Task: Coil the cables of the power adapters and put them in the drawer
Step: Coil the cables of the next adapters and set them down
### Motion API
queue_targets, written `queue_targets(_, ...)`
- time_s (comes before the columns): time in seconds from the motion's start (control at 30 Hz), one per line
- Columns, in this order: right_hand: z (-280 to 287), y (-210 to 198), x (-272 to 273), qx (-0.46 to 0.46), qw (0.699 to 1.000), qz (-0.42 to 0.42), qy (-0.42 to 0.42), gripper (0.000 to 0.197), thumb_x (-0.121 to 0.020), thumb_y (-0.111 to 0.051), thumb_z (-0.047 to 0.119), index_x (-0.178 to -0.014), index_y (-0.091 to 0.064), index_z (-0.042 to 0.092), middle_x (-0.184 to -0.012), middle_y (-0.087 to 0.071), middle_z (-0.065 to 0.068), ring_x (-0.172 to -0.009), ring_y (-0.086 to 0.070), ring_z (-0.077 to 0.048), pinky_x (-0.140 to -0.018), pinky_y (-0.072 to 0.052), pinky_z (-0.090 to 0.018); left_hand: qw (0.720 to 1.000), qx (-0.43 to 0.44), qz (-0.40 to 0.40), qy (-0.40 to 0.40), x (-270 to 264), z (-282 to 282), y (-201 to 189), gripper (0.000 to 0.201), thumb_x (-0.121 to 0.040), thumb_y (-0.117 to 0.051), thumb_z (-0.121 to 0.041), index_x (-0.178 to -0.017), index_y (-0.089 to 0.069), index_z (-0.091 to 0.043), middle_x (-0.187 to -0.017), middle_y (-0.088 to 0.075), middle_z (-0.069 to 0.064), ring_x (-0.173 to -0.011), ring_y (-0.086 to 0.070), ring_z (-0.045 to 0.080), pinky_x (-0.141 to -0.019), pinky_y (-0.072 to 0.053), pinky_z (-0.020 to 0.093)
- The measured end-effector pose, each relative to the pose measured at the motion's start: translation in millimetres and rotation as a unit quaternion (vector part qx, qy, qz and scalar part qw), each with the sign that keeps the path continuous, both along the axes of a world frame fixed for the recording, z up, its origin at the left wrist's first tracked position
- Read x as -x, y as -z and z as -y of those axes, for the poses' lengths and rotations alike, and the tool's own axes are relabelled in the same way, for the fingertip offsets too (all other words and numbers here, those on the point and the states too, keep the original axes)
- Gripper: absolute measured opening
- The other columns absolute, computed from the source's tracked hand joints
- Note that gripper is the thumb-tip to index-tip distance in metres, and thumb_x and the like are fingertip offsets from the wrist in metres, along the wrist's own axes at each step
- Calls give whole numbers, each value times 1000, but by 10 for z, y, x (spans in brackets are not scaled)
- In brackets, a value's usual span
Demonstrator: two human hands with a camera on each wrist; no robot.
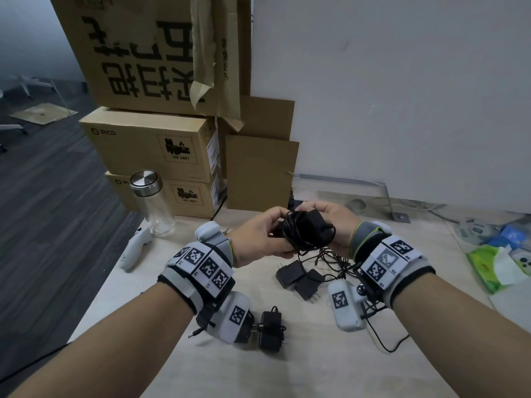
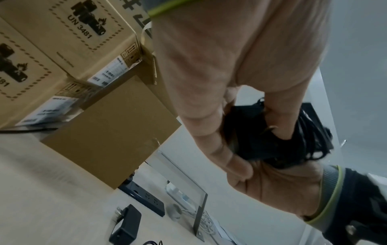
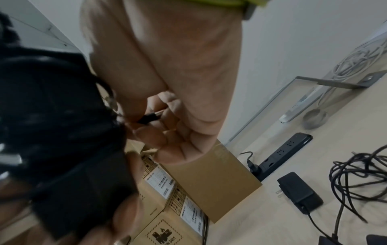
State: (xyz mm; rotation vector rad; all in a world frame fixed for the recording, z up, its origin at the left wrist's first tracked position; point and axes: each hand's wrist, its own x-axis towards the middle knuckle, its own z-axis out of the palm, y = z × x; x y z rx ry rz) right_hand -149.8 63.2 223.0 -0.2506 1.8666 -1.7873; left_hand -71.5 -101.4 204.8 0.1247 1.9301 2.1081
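Above the table, both hands hold one black power adapter point(image 1: 306, 229) with its cable wound round it. My left hand point(image 1: 274, 226) grips the wrapped body point(image 2: 257, 132) from the left, thumb on the coil. My right hand point(image 1: 311, 209) pinches the cable's barrel plug point(image 3: 149, 116) against the bundle point(image 3: 52, 116). Two more adapters point(image 1: 290, 272) lie on the table below the hands, their loose tangled cables point(image 1: 330, 259) running beside my right wrist. A third adapter point(image 1: 270, 331) lies near my left wrist. No drawer is in view.
Stacked cardboard boxes point(image 1: 149, 145) stand at the back left. A glass bottle with a metal lid point(image 1: 152, 202) and a white controller point(image 1: 133, 248) sit near the table's left edge. A black power strip point(image 3: 282, 154) lies by the wall. A green tissue pack point(image 1: 494, 265) lies at right.
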Motion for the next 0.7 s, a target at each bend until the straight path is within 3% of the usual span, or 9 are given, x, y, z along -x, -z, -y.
queue_targets(0.13,1,-41,8,-1,1000,-8,-16,19,-94,-56,19,-80,-65,10,-74,-64,-6,-64,-58,-15,-57,-51,-25,998,-37,28,47,-11,-19,-61,40,-88,-51,17,-118,-47,-9,-103,-57,10,-86,-67,15,-77,-58,29)
queue_targets(0.3,11,-58,-11,8,1000,-9,9,21,-95,-55,20,-81,-65,9,-74,-63,-8,-63,-58,-16,-55,-52,-23,991,-111,56,42,-31,-57,-84,39,-89,-48,16,-120,-47,-7,-113,-56,16,-98,-63,25,-83,-58,36)
queue_targets(0.5,22,-41,-10,36,999,2,24,18,-93,-57,22,-83,-67,10,-68,-64,-3,-60,-57,-16,-61,-50,-27,988,-131,62,60,-35,-44,-100,59,-63,-64,-10,-120,-50,-10,-101,-59,11,-86,-64,18,-69,-55,32)
queue_targets(0.6,29,-69,2,34,999,8,20,18,-94,-56,19,-81,-67,12,-61,-64,3,-56,-53,-14,-62,-47,-29,988,-129,47,70,-59,-48,-119,61,-62,-68,-25,-120,-52,-12,-95,-60,7,-80,-63,16,-61,-51,27)
queue_targets(0.7,19,-109,7,38,999,0,37,18,-94,-55,19,-81,-65,13,-60,-63,4,-50,-53,-8,-55,-46,-22,991,-109,29,68,-79,-48,-115,60,-66,-72,-27,-122,-53,-14,-96,-63,2,-80,-64,12,-59,-49,24)
